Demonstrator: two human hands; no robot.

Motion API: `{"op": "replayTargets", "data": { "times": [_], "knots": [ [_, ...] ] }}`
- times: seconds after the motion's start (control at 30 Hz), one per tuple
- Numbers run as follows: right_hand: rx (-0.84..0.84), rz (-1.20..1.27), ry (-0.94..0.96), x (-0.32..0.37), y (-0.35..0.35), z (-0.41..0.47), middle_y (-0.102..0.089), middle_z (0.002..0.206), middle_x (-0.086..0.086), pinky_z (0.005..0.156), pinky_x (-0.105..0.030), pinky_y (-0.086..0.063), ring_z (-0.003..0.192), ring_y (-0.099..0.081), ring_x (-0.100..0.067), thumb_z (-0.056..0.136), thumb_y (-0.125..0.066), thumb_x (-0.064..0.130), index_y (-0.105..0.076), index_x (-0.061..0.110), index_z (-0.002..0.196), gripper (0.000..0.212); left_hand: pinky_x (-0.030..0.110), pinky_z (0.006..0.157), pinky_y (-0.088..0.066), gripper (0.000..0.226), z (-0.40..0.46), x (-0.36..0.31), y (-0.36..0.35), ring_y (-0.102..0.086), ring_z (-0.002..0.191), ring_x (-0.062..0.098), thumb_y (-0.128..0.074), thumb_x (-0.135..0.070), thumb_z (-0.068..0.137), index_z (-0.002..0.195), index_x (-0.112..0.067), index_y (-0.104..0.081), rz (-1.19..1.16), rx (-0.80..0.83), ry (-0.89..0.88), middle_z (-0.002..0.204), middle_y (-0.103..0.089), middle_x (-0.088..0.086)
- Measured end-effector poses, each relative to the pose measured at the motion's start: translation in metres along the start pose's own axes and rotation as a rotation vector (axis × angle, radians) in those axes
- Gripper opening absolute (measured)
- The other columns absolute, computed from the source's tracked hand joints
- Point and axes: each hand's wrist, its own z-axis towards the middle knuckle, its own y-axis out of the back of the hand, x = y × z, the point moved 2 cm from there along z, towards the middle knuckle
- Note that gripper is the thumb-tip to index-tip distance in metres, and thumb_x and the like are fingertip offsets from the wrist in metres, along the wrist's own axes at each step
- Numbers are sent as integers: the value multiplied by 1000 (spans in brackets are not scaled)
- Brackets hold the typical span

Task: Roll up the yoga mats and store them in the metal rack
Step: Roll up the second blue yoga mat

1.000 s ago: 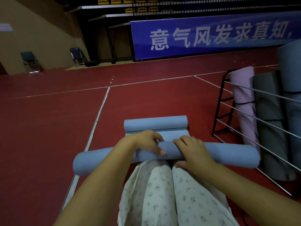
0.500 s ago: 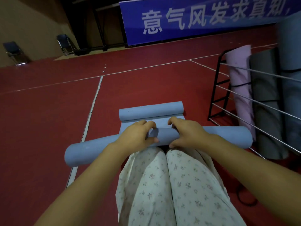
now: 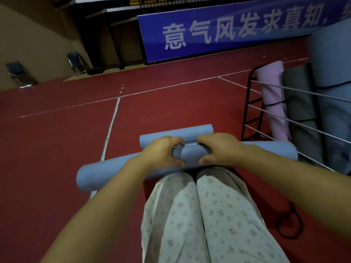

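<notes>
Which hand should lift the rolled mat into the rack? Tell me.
Right, probably. The rack stands on the person's right, and the right hand grips the mat on that side. The left hand is farther away.

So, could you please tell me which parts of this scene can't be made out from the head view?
- Middle of the blue mat roll: covered by the left hand and right hand.
- Flat stretch between that roll and the far roll: mostly hidden behind the hands.
- Metal rack: cut off by the right edge, so its full width and mat count are unknown.
- Banner: text runs past the right edge.
</notes>
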Motion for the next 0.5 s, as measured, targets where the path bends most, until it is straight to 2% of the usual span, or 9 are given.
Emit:
{"op": "replayTargets", "data": {
  "times": [0.1, 0.2, 0.3, 0.37, 0.5],
  "knots": [
    [-62, -43, 63, 19, 26, -40, -57, 101, 6, 65, -32, -38, 92, -55, -17, 78, -65, 53, -52, 23, 107, 44, 26, 73, -41, 58, -33, -30, 25, -59, 94, 17, -79, -49, 64, 115, -28, -59, 81, -37, -98, 106, -64, -3],
    [-126, -3, 127, 40, 27, -88, -60, 95, 9, 67, -34, -44, 85, -56, -15, 74, -64, 60, -54, 24, 99, 45, 32, 71, -49, 58, -80, -56, 28, -62, 87, 19, -66, -61, 59, 108, -30, -61, 73, -82, -193, 96, -65, -3],
    [-30, 127, 126, 53, 5, -126, -58, 85, 12, 65, -33, -45, 77, -56, -11, 69, -54, 67, -53, 27, 90, 45, 32, 69, -51, 54, -117, -69, 5, -64, 83, 20, -65, -61, 62, 106, -31, -61, 34, -10, -228, 91, -65, -3],
    [69, 182, 94, 57, -14, -135, -58, 85, 13, 66, -31, -44, 77, -55, -9, 69, -57, 66, -52, 28, 90, 44, 28, 71, -50, 52, -129, -71, -14, -63, 86, 17, -70, -57, 64, 108, -31, -62, -25, 67, -181, 93, -66, -5],
    [192, 207, 50, 54, -23, -117, -61, 91, 10, 71, -31, -45, 82, -56, -10, 71, -67, 62, -54, 28, 97, 44, 27, 78, -50, 47, -123, -54, -30, -61, 87, 2, -81, -46, 61, 104, -33, -66, -255, 165, 36, 95, -68, -14]
  ]
}}
